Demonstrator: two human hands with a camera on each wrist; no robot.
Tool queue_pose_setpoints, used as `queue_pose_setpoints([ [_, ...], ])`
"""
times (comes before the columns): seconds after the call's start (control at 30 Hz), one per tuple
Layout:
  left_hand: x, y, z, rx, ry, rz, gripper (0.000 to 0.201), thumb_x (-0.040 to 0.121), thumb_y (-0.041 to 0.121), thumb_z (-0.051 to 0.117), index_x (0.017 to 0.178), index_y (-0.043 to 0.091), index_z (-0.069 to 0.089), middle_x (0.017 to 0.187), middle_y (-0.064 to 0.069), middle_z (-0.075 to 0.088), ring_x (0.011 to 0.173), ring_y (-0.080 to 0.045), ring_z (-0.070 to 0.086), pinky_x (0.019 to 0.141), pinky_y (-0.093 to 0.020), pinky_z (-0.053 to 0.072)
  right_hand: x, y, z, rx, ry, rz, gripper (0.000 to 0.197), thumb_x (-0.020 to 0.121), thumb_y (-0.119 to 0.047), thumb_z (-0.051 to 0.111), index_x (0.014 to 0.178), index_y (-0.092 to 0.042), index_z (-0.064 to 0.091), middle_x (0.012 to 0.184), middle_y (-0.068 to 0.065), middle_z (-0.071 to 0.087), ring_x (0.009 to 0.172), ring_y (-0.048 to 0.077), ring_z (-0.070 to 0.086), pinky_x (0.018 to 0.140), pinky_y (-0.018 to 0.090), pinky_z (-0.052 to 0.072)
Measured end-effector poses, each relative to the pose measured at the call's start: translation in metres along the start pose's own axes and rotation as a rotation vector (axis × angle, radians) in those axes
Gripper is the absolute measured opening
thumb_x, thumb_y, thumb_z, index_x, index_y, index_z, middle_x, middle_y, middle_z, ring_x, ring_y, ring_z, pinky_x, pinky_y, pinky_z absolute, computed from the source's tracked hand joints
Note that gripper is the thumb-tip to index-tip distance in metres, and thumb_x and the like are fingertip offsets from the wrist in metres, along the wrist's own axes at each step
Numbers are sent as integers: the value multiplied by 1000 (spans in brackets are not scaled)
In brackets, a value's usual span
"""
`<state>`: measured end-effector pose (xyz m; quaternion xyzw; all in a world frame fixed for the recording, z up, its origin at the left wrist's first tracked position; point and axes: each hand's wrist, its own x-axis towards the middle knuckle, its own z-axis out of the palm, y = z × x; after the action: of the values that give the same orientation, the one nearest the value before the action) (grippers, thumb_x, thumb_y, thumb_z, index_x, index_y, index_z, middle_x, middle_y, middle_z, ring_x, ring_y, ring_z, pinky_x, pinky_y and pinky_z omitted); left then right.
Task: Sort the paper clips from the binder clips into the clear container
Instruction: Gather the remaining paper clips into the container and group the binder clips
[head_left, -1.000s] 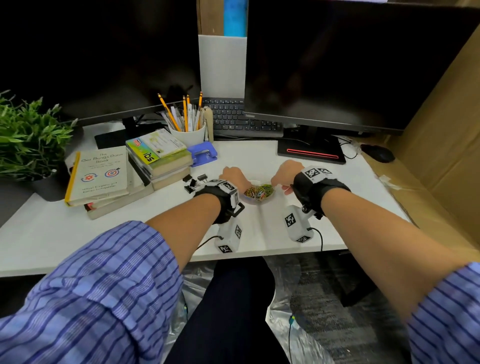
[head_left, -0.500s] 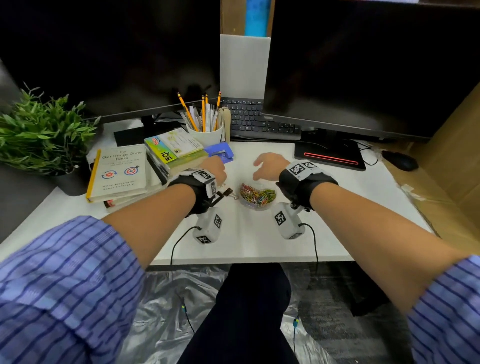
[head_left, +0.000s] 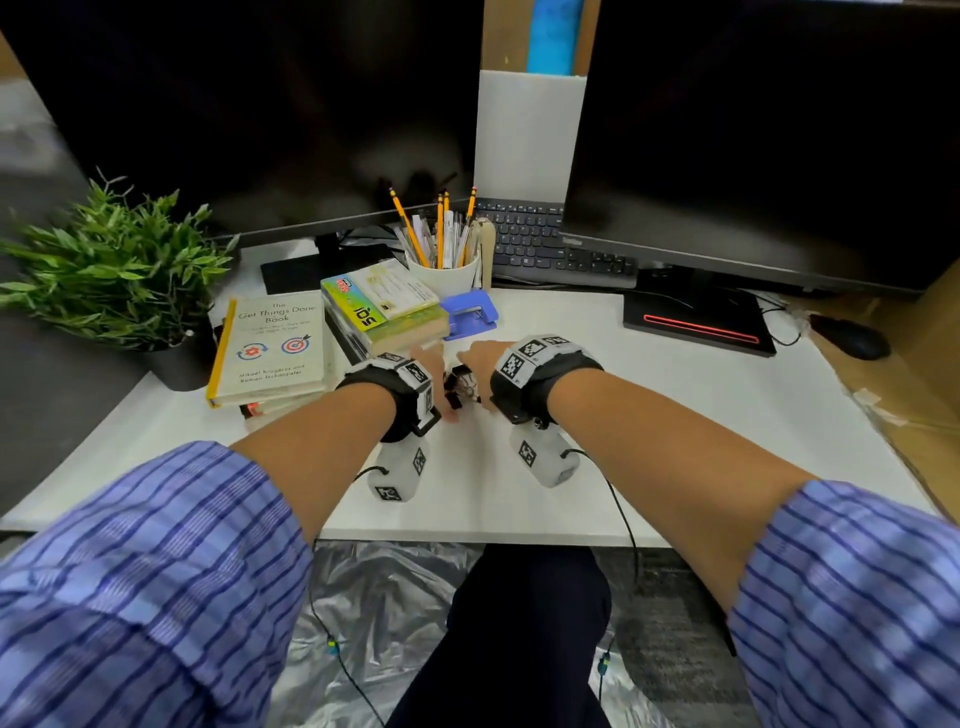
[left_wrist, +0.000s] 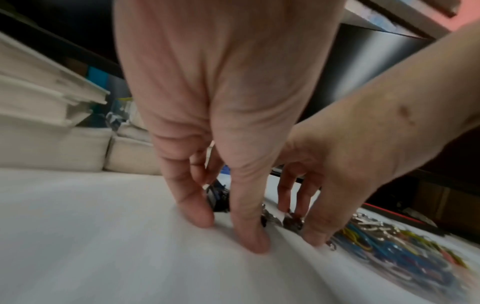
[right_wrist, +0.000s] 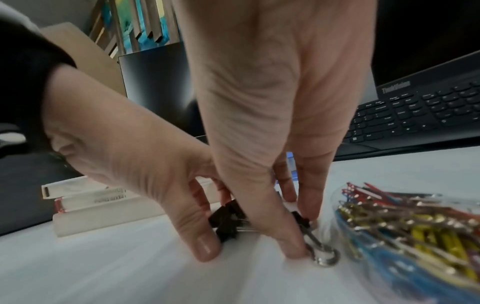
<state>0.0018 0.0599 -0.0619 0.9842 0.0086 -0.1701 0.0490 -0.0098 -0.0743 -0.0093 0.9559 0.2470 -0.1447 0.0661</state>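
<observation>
Several black binder clips (head_left: 457, 387) lie in a small pile on the white desk (head_left: 701, 447), between my two hands. My left hand (head_left: 428, 358) stands on its fingertips (left_wrist: 200, 218) against the left of the pile, fingers nearly straight. My right hand (head_left: 475, 358) reaches down from the right, and its thumb and fingers pinch one binder clip (right_wrist: 301, 221) whose wire handle (right_wrist: 324, 255) lies on the desk. Just right of the pile, the clear container (right_wrist: 333, 205) holds coloured paper clips (right_wrist: 415, 232). In the head view my right wrist hides the container.
Two stacks of books (head_left: 270, 353) (head_left: 384, 312) sit left of the hands, with a blue hole punch (head_left: 470, 314) and a pencil cup (head_left: 441, 275) behind them. A keyboard (head_left: 545, 244), a monitor base (head_left: 696, 322), a mouse (head_left: 852, 340) and a potted plant (head_left: 114, 265) ring the desk.
My right hand has crossed left over the container to the binder clips. My left hand left the container's side earlier and now stands at the pile. The head view shifted.
</observation>
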Motion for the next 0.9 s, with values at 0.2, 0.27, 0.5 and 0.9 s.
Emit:
queue_pose_setpoints([
  [0.2, -3, 3, -4, -102, 16, 21, 60, 36, 56, 74, 84, 20, 69, 83, 1, 70, 80, -23, 67, 81, -40, 59, -2, -6, 5, 140, 16, -19, 23, 63, -22, 57, 85, -30, 58, 77, -5, 64, 68, 21, 65, 67, 39, 60],
  [0.27, -11, 8, -6, -148, 48, 7, 56, 36, 48, 74, 83, 17, 68, 80, -2, 70, 77, -24, 68, 77, -41, 60, 8, -5, 14, 235, 24, 6, 25, 60, -23, 61, 83, -29, 59, 78, -4, 66, 69, 22, 66, 68, 41, 61],
  [0.5, -21, 9, -3, -329, 121, -12, 58, 73, 20, 75, 123, 4, 51, 120, -13, 62, 109, -30, 60, 93, -37, 52, 13, -15, 9, 449, -42, 32, 35, 72, -8, 70, 107, -3, 65, 97, 10, 69, 85, 27, 68, 84, 44, 58],
  [0.9, -24, 25, -39, -860, 82, 96, 21, 88, -8, 55, 100, 8, 59, 55, 3, 61, 54, -6, 59, 81, -28, 56, -1, 23, -14, 869, 54, 43, 27, 82, 0, 67, 108, 6, 67, 100, 19, 70, 65, 15, 63, 71, 21, 57],
])
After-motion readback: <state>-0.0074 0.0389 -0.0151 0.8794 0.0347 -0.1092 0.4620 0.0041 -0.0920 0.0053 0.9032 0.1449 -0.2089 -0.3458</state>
